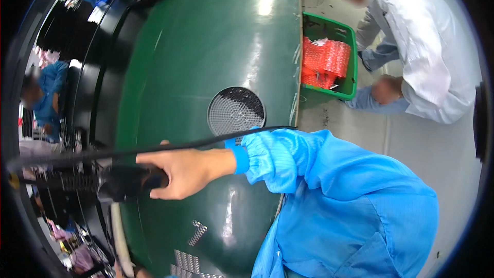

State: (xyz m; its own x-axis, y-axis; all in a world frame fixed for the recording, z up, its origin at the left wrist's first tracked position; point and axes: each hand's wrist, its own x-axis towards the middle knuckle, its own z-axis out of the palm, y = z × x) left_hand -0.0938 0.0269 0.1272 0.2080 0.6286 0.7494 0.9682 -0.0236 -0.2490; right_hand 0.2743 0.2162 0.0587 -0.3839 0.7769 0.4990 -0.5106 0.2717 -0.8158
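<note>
From the right, my blue-sleeved right arm stretches across the green table (190, 20). My right hand (185, 172) is closed around the end of a black cylindrical thing with a ribbed cord (123, 183); its exact kind does not show. Thumb and forefinger lie on either side of it, and the other fingers are mostly hidden. Just beyond my wrist stands a round grey tray (226, 116) with a grid of holes and many small black pieces heaped on its far right side. My left hand cannot be made out in the picture.
Several perforated metal strips (186, 262) lie near the lower edge, with a smaller strip (196, 233) above them. A black cable (206, 141) crosses over my arm. Right of the table, a green crate (355, 67) holds red bubble-wrap packs (329, 59), beside a bending co-worker (422, 36).
</note>
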